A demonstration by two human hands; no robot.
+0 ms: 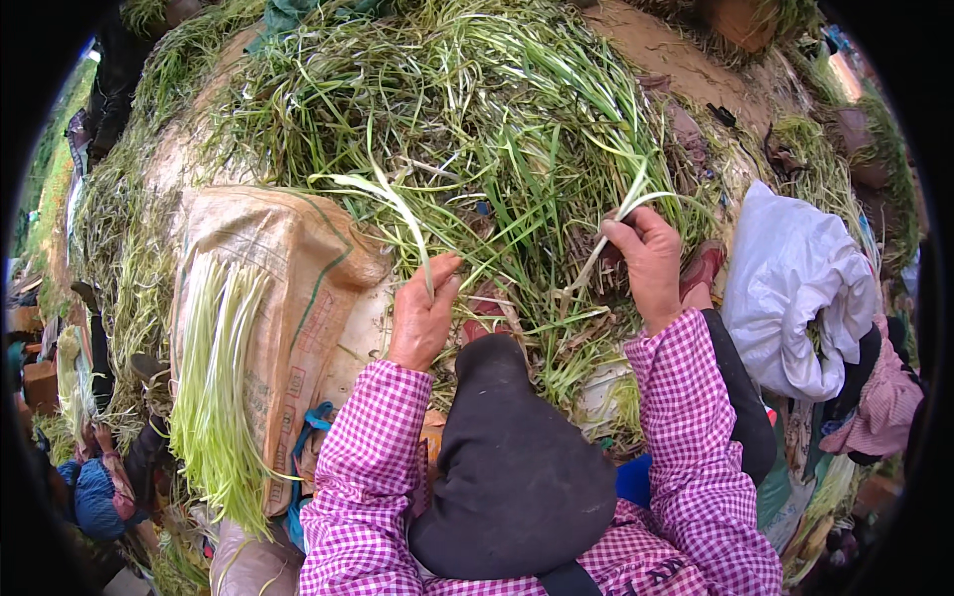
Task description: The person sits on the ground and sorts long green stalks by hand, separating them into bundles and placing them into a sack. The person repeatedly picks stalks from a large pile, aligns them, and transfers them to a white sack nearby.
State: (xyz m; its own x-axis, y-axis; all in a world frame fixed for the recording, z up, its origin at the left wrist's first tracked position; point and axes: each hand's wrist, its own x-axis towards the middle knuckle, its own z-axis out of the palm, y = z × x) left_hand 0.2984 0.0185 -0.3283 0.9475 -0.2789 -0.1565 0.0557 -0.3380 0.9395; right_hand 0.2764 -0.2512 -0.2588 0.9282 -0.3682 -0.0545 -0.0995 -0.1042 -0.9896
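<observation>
My left hand (425,311) is closed around the end of a pale green leafy stalk (406,216), probably a garlic chive or similar plant, which points up and away from me. To the right, my right hand (647,257) pinches a second pale stalk (632,197) between thumb and fingers; a withered strip trails down from it. Beyond both hands spreads a large tangled heap of long green leaves (447,127). A neat bundle of pale yellow-green stalks (223,372) lies on an orange woven sack (305,298) to my left.
A white plastic sack (797,290) stands at the right beside my leg. Red shoes (703,264) show near the heap's edge. Bare brown ground (671,59) lies at the upper right. Other people, one in blue clothing (97,495), are at the left and right rims.
</observation>
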